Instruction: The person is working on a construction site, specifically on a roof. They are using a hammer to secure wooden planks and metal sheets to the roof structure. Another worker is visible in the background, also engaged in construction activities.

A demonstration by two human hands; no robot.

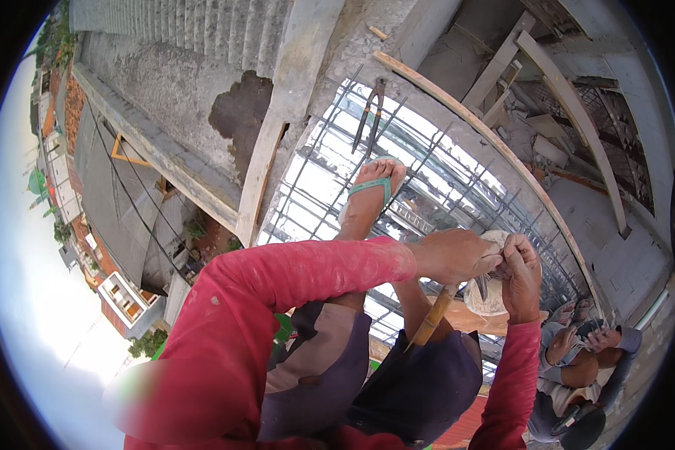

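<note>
My left hand [457,256] reaches across from the left, its fingers curled. A tool with a yellowish wooden handle [432,316] sticks out below it toward my knees; its working end is hidden. My right hand [522,276] is pinched closed against the left fingertips, and whatever lies between them is too small to make out. Just beneath both hands is a pale, rounded object [486,298], partly covered, with a dark metal piece in front of it. Pincers with dark handles [370,116] lie on the steel bar grid [450,176], beyond my foot in a green flip-flop [375,186].
A long wooden board [495,142] edges the grid on the right. Past it, planks [577,112] and debris lie at a lower level. Another person [577,367] crouches at the lower right, hands together. A concrete ledge [165,161] and roofs drop away on the left.
</note>
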